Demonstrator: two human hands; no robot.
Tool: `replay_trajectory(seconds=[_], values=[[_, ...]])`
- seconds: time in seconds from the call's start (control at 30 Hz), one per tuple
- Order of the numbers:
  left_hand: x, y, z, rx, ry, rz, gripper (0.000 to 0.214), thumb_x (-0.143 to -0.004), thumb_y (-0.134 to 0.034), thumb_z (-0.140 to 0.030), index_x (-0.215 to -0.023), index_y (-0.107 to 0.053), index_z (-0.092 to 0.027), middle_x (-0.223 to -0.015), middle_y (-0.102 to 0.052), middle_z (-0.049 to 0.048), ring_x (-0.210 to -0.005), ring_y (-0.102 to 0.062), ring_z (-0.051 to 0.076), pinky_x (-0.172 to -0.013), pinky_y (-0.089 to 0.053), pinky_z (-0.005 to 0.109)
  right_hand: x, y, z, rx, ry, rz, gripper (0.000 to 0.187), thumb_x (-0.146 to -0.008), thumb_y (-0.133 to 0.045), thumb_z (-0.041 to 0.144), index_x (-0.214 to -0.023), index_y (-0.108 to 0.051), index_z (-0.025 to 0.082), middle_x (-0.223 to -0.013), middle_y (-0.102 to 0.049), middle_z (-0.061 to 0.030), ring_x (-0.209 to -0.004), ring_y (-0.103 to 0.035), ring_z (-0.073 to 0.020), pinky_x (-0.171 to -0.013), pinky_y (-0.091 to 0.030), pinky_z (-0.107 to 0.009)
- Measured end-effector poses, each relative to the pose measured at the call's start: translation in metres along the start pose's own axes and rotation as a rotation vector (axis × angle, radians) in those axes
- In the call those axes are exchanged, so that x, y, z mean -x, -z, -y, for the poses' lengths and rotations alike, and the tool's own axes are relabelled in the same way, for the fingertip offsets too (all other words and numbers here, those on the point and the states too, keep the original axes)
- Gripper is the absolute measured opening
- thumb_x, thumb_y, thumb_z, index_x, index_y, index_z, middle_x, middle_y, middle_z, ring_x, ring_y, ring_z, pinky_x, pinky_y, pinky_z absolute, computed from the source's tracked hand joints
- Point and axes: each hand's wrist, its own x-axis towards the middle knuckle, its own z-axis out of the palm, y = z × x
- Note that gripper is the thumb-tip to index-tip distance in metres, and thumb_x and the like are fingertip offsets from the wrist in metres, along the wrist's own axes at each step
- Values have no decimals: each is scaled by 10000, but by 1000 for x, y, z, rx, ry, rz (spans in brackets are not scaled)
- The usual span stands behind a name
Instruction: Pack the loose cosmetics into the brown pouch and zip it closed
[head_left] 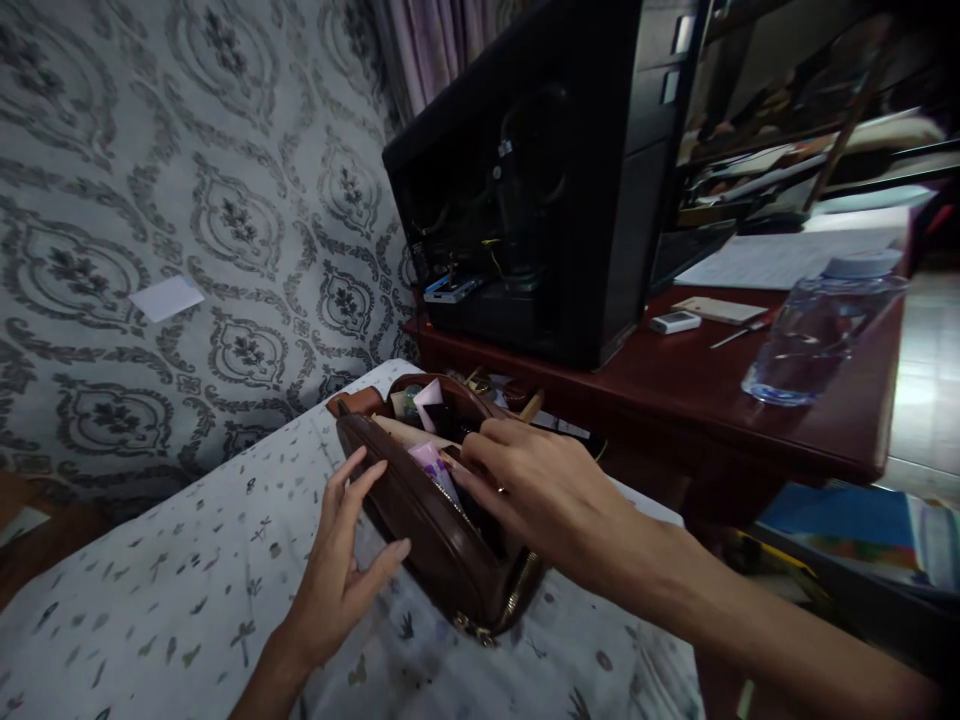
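Observation:
A brown zippered bag (431, 525) lies on the patterned white cloth, its zipper undone and its mouth facing up. Inside are a pale pink tube (430, 395), a white and purple packet (429, 460) and a long beige item (409, 432). My left hand (341, 560) has its fingers spread, the fingertips at the bag's near side. Over the bag's opening, my right hand (536, 490) reaches in with curled fingers, the tips beside the purple packet. Whatever those fingers pinch is hidden.
A black computer case (525, 220) stands on the dark red desk (675, 400) behind the bag. A clear water bottle (814, 330), a small white device (675, 322) and papers (802, 255) are at the right. Patterned wallpaper (247, 220) borders the left.

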Motion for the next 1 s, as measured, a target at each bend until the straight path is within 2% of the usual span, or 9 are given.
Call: replay_trajectory(seconds=[0.07,0.17,0.27,0.33,0.4,0.53,0.67,0.83,1.0], values=[[-1,-4,10,99,51,-46,657,-977,-602,-434,-1573,-333,-365,-1663,-280,113,-1549,-306,330,-1176,-436,517,-3,-4,-9,-50,-11,-157,204,-1027,-521,288,-976,-689,184,-995,-691,-90,-892,-651,-230,-727,-482,-326],[-3,-15,29,276,148,-123,819,-943,-628,-514,-1622,-204,-341,-1713,-198,92,-1583,-225,318,-1222,-382,483,-11,-14,-27,-210,-62,-340,272,-1008,-530,323,-1199,-646,167,-1233,-658,-149,-1151,-609,-288,-972,-505,-441],[-7,-27,44,436,206,-116,868,-933,-608,-572,-1635,-169,-311,-1728,-196,74,-1588,-218,298,-1239,-362,438,-19,-25,-42,-525,-185,-220,462,-1033,-447,437,-1379,-542,146,-1377,-618,-172,-1282,-587,-285,-1105,-453,-488],[-9,-34,50,492,227,-99,863,-935,-597,-586,-1635,-180,-301,-1717,-240,78,-1570,-274,293,-1238,-366,424,-22,-30,-47,-701,-238,-94,526,-1051,-368,509,-1404,-532,156,-1424,-608,-162,-1328,-575,-273,-1142,-429,-484],[-10,-38,51,514,245,-96,896,-916,-608,-615,-1636,-180,-297,-1708,-267,91,-1545,-332,302,-1227,-382,424,-22,-33,-47,-777,-238,-42,570,-1049,-341,566,-1416,-533,174,-1477,-578,-153,-1377,-540,-278,-1170,-399,-499],[-8,-40,49,530,272,-100,956,-893,-620,-651,-1643,-150,-292,-1711,-252,109,-1540,-341,308,-1215,-398,422,-22,-39,-44,-762,-210,-48,621,-1024,-364,614,-1438,-511,174,-1515,-544,-161,-1402,-516,-297,-1180,-380,-516],[-7,-39,48,559,287,-105,940,-895,-632,-634,-1639,-162,-307,-1721,-223,99,-1547,-326,310,-1227,-380,431,-24,-49,-44,-701,-244,-119,616,-1002,-391,637,-1409,-520,193,-1409,-632,-140,-1312,-597,-295,-1112,-453,-488],[-9,-36,48,543,272,-99,912,-901,-630,-621,-1630,-185,-300,-1698,-277,110,-1536,-346,317,-1222,-386,452,-21,-52,-38,-597,-174,-156,543,-1014,-427,516,-1407,-495,148,-1294,-682,-160,-1193,-660,-289,-1038,-497,-470],[-8,-35,45,569,238,-127,848,-927,-640,-540,-1619,-204,-319,-1690,-296,82,-1543,-330,283,-1269,-294,451,-14,-53,-33,-571,-220,-337,548,-973,-471,499,-1367,-559,129,-1328,-664,-189,-1211,-641,-313,-1035,-495,-469]])
